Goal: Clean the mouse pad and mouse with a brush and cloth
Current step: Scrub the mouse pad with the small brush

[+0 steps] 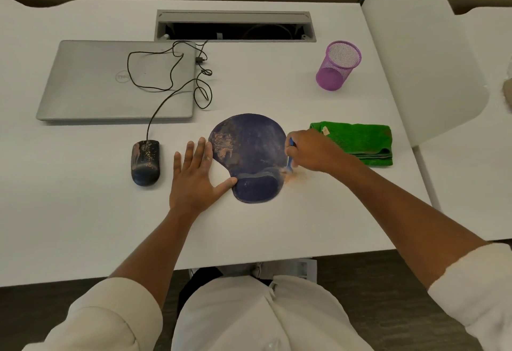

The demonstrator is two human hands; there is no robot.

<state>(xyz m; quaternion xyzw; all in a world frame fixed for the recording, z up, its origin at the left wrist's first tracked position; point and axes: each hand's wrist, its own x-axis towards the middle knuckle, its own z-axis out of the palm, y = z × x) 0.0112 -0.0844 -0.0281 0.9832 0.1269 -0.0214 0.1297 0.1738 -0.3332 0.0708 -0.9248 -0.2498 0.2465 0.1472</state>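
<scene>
A dark blue mouse pad (250, 153) with a wrist rest lies mid-desk, with tan dirt smeared on its upper left. My left hand (198, 176) lies flat and spread on the desk, fingertips and thumb touching the pad's left edge. At the pad's right edge my right hand (311, 152) is closed around a blue brush (291, 156), bristles down at the desk. Orange-tan dust (293, 177) lies on the desk there. A dusty black wired mouse (146, 162) sits to the left. A folded green cloth (360, 141) lies to the right.
A closed silver laptop (116, 81) sits at the back left with the mouse cable (171, 79) looped over it. A purple mesh cup (338, 65) stands at the back right. An open cable hatch (235, 27) is at the desk's rear. A white partition (421, 59) borders the right.
</scene>
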